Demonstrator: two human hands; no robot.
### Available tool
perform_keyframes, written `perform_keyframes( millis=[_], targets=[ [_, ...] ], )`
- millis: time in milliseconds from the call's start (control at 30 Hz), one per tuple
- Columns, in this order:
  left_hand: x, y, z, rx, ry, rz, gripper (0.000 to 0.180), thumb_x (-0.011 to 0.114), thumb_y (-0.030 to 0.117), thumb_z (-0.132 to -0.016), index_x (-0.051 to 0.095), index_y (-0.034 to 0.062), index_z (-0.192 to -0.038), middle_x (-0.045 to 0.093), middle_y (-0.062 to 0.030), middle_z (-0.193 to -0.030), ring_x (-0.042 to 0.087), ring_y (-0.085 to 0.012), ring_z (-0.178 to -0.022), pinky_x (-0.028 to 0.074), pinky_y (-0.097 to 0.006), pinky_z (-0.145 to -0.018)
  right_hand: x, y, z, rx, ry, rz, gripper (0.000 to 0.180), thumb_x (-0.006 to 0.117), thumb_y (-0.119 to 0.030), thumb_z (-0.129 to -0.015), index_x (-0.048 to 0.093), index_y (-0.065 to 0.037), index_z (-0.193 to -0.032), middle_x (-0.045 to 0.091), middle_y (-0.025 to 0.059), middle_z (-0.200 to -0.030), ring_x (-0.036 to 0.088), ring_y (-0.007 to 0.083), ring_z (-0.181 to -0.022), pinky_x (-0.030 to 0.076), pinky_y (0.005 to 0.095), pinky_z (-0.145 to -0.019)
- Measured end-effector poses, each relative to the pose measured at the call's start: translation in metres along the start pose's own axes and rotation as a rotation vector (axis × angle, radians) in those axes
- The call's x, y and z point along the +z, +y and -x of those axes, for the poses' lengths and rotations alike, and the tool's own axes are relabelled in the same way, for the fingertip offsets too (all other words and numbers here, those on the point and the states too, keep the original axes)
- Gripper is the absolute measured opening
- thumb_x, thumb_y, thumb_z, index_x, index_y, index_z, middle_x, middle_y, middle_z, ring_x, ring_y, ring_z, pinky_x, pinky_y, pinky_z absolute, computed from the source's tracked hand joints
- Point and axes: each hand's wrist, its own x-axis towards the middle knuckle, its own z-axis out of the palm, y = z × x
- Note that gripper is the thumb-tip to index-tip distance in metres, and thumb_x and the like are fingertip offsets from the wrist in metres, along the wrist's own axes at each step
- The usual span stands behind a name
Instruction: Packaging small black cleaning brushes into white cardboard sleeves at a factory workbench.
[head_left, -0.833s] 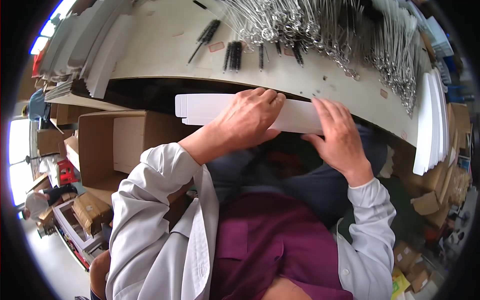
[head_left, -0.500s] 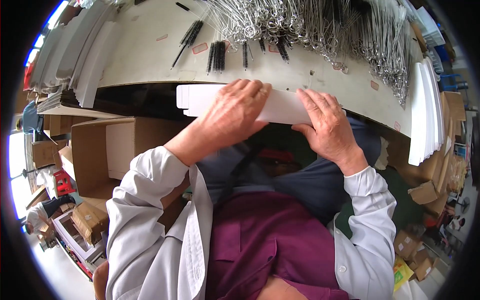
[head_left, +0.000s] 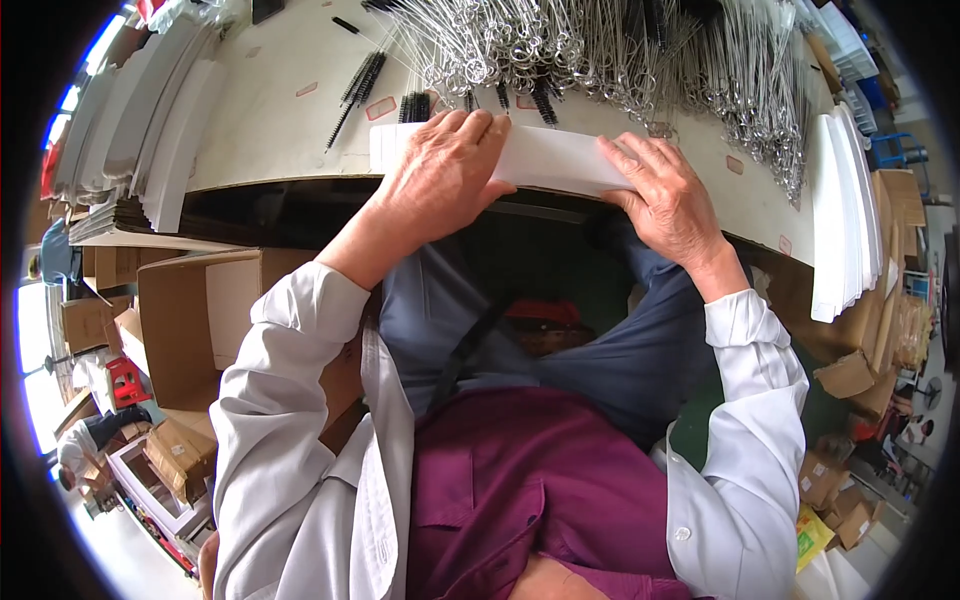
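A long, narrow white paper box (head_left: pixel 560 160) lies across the table's near edge, looking flat or nearly so. My left hand (head_left: pixel 445 170) grips it near its left part, fingers over the top and thumb along the near side. Toward the right end, my right hand (head_left: pixel 662 190) holds it, fingers over it and thumb at the near edge. Both palms hide parts of the box. Just beyond it, black bristle brushes (head_left: pixel 416 105) lie on the table, beside a large heap of wire-handled brushes (head_left: pixel 570 50) with ring ends.
Stacks of white folded boxes stand at the left (head_left: pixel 135 120) and right (head_left: pixel 845 220) of the pale table (head_left: pixel 270 125). An open cardboard carton (head_left: pixel 175 330) sits below the table at left. A person (head_left: pixel 80 440) bends over at the far left.
Both hands have carried the white box away from my body, from in front of the table edge up onto it. It now covers part of the nearer black brushes.
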Motion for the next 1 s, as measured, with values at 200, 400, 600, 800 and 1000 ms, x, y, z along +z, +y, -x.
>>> perform_keyframes(
  millis=[200, 400, 600, 800, 1000],
  targets=[
    [0.011, 0.002, -0.013, -0.047, -0.036, 0.036, 0.052, 0.074, 0.028, -0.088, 0.058, -0.0003, -0.129, 0.064, -0.0174, -0.125, 0.061, -0.0364, -0.114, 0.048, -0.046, -0.099, 0.005, 0.017, -0.003, -0.007, 0.059, -0.023, 0.057, 0.079, -0.011, -0.082, 0.065, -0.014, -0.137, 0.068, 0.012, -0.125, 0.062, 0.0324, -0.114, 0.05, 0.0419, -0.103],
    [0.029, 0.018, -0.005, -0.049, 0.174, 0.0, 0.056, 0.075, 0.027, -0.086, 0.06, -0.0039, -0.13, 0.065, -0.0143, -0.114, 0.061, -0.032, -0.11, 0.047, -0.043, -0.099, 0.01, 0.011, 0.011, 0.058, 0.047, -0.031, 0.053, 0.074, -0.007, -0.085, 0.064, -0.011, -0.137, 0.064, 0.0129, -0.132, 0.059, 0.0331, -0.121, 0.047, 0.0437, -0.107],
    [0.039, 0.03, 0.016, -0.083, 0.171, -0.02, 0.061, 0.073, 0.026, -0.087, 0.055, -0.0043, -0.137, 0.059, -0.0194, -0.132, 0.056, -0.0364, -0.124, 0.042, -0.047, -0.11, 0.008, 0.003, 0.022, 0.04, -0.034, -0.01, 0.058, 0.073, -0.019, -0.087, 0.058, -0.006, -0.142, 0.056, 0.0156, -0.142, 0.05, 0.0366, -0.133, 0.04, 0.0463, -0.115],
    [0.058, 0.034, 0.031, -0.085, 0.125, -0.074, 0.067, 0.072, 0.013, -0.082, 0.052, -0.0009, -0.144, 0.054, -0.0202, -0.146, 0.049, -0.0371, -0.137, 0.036, -0.051, -0.119, 0.025, -0.028, 0.021, 0.085, -0.03, 0.0, 0.074, 0.078, -0.019, -0.082, 0.048, 0.001, -0.147, 0.048, 0.0182, -0.151, 0.043, 0.0352, -0.142, 0.033, 0.0468, -0.121],
    [0.044, 0.015, 0.044, 0.035, 0.072, -0.17, 0.061, 0.058, 0.011, -0.086, 0.048, -0.0066, -0.144, 0.052, -0.0235, -0.145, 0.048, -0.0382, -0.136, 0.034, -0.05, -0.12, 0.043, -0.041, 0.006, 0.058, 0.006, 0.026, 0.07, 0.076, -0.014, -0.082, 0.05, 0.002, -0.145, 0.052, 0.0171, -0.149, 0.046, 0.0346, -0.141, 0.034, 0.0466, -0.12]
  ],
)
